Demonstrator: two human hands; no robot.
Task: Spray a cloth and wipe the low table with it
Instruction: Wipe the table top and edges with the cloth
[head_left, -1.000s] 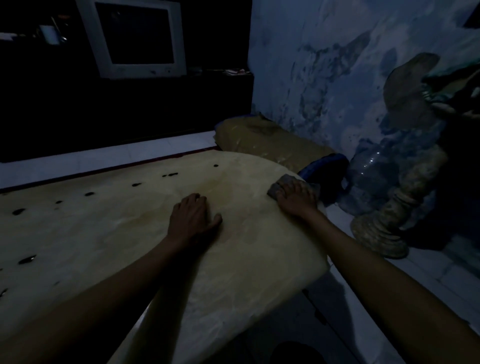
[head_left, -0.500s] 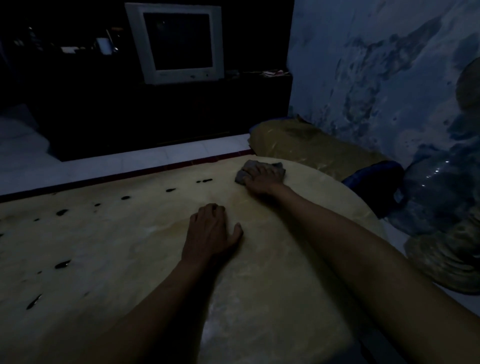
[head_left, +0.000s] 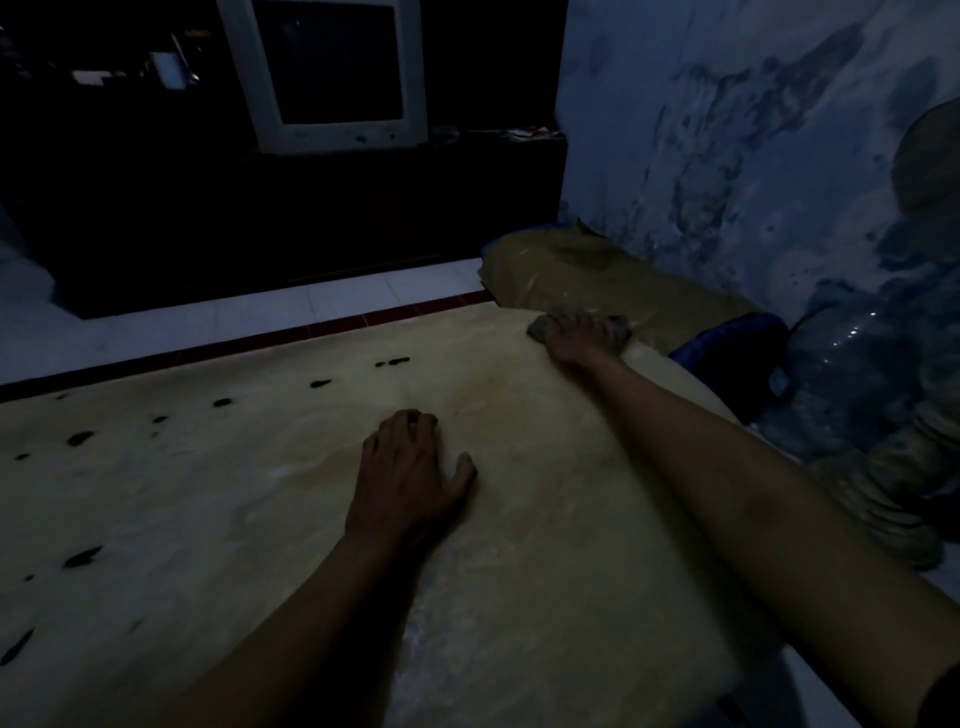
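Dim bluish light fills a tiled room where a low table (head_left: 260, 519) with a pale yellowish top, dotted along its left and far parts with small dark marks (head_left: 80, 438), takes up most of the head-camera view. A grey cloth (head_left: 540, 327) is pressed flat against the table's far right corner under the right hand (head_left: 582, 338), whose fingers are spread over it and curled slightly at the tips, so that only the cloth's edges show on either side of the hand. The left hand (head_left: 410, 478) is laid palm down on bare tabletop nearer the camera than the cloth, its fingers loosely together and the thumb held out to the right, with nothing gripped. Both forearms are stretched across the table from the lower edge of the view. Beyond the table's far edge a strip of light floor tiles is seen, then a dark low cabinet on which a light-cased CRT monitor (head_left: 332, 78) stands with its screen off; a small mark on its lower bezel is too faint to be read. To the right of the table, against a blotched blue-and-white wall (head_left: 727, 156), a tan cushion (head_left: 587, 275) lies just past the cloth, followed by a dark blue object (head_left: 727, 348) and a large clear water jug (head_left: 852, 374). No writing or brand can be made out anywhere in the gloom.
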